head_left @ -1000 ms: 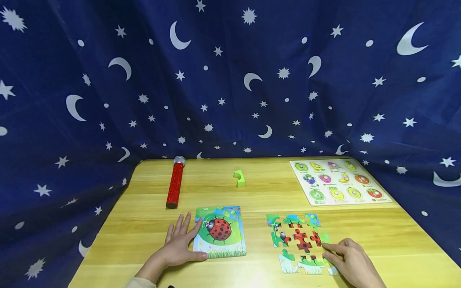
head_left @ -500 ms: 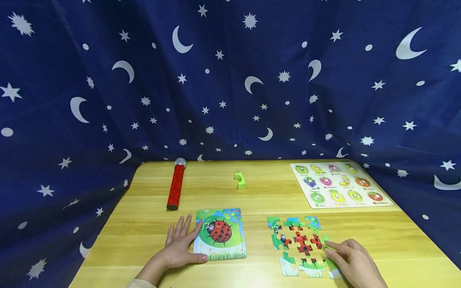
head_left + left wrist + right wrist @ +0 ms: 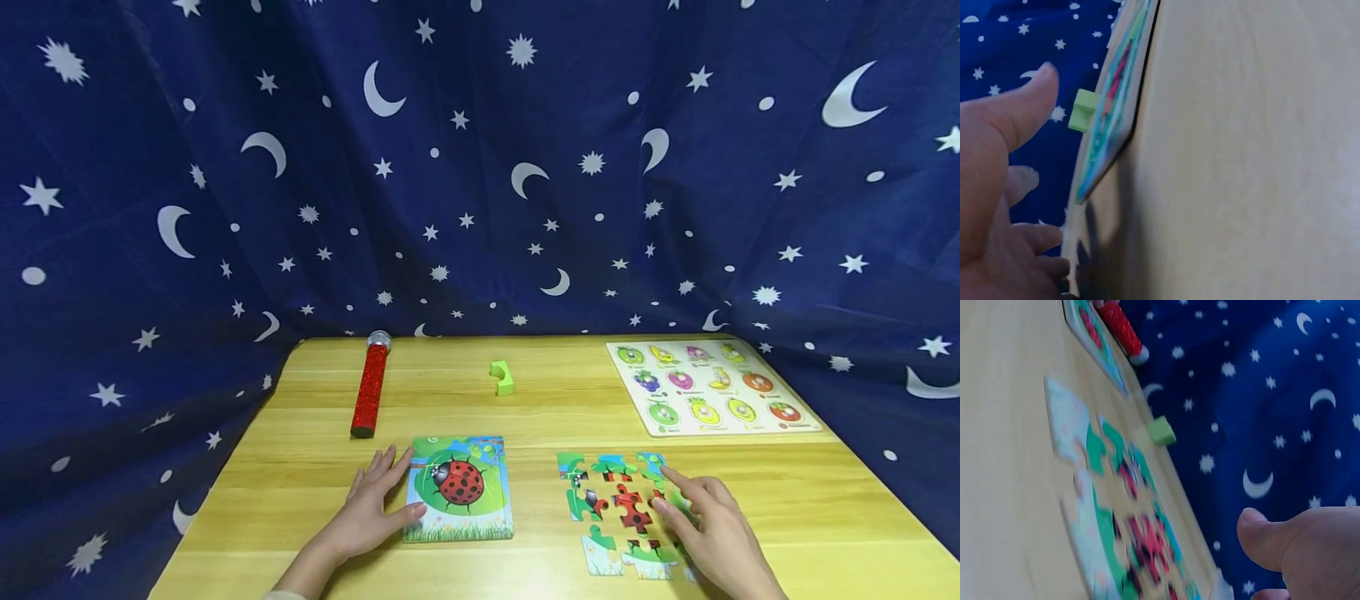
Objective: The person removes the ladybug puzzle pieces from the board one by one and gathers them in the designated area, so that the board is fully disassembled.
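My left hand is at the left edge of a square ladybug puzzle board, its fingers spread and its thumb by the lower left part. In the left wrist view, the thumb and fingers appear apart from the board. To the right lie several loose ladybug jigsaw pieces, spaced in a rough square. Over their right side is my right hand, index finger and thumb extended and apart, with nothing visible between them. That hand hides some right-hand pieces. In the right wrist view, the pieces lie flat on the table.
A red glittery toy microphone lies at the back left. A light green notched block stands near the back middle. The fruit puzzle board is at the back right. A dark blue star-and-moon curtain hangs behind the wooden table.
My right hand has moved slightly left and away from me, off the right-edge pieces, with thumb and index finger spreading. My left hand has drawn back slightly from the board.
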Demonstrator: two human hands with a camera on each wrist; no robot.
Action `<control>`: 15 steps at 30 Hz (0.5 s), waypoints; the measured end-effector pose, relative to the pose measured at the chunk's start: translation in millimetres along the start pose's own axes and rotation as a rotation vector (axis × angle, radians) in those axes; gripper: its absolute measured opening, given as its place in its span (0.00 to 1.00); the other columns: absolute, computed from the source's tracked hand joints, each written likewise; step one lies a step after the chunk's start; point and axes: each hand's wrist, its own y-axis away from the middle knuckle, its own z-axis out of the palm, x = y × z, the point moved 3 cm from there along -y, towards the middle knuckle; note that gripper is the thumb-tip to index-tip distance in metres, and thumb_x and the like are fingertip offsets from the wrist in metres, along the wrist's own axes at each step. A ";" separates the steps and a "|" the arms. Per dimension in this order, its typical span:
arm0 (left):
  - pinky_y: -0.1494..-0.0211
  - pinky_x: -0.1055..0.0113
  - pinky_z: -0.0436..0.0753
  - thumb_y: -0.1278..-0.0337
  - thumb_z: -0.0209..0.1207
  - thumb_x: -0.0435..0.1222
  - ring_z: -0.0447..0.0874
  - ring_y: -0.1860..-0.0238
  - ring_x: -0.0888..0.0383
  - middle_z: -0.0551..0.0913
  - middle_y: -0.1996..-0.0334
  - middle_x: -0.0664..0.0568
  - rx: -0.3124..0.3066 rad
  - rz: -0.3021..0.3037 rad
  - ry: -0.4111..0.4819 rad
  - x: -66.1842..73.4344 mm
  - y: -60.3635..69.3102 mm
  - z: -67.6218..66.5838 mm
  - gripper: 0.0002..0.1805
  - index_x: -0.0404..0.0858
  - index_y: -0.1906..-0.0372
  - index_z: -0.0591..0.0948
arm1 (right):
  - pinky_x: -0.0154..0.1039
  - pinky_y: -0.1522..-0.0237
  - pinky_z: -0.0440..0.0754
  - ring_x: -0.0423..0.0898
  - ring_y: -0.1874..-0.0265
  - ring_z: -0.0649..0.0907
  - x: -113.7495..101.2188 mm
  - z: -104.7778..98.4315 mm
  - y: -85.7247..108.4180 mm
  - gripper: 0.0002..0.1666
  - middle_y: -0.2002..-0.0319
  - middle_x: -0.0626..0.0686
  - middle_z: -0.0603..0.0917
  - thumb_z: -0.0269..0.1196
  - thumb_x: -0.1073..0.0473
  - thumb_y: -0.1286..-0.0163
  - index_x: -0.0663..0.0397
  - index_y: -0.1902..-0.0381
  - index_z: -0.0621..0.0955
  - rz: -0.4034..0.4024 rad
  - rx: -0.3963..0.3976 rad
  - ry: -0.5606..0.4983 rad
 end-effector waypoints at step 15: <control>0.25 0.32 0.47 0.45 0.61 0.63 0.42 0.21 0.35 0.53 0.21 0.42 0.485 0.109 -0.547 41.4 17.2 -9.1 0.43 0.48 0.27 0.68 | 0.80 0.45 0.54 0.76 0.31 0.53 -69.7 12.7 -18.1 0.47 0.27 0.70 0.51 0.69 0.49 0.37 0.48 0.25 0.61 -0.221 0.170 -0.217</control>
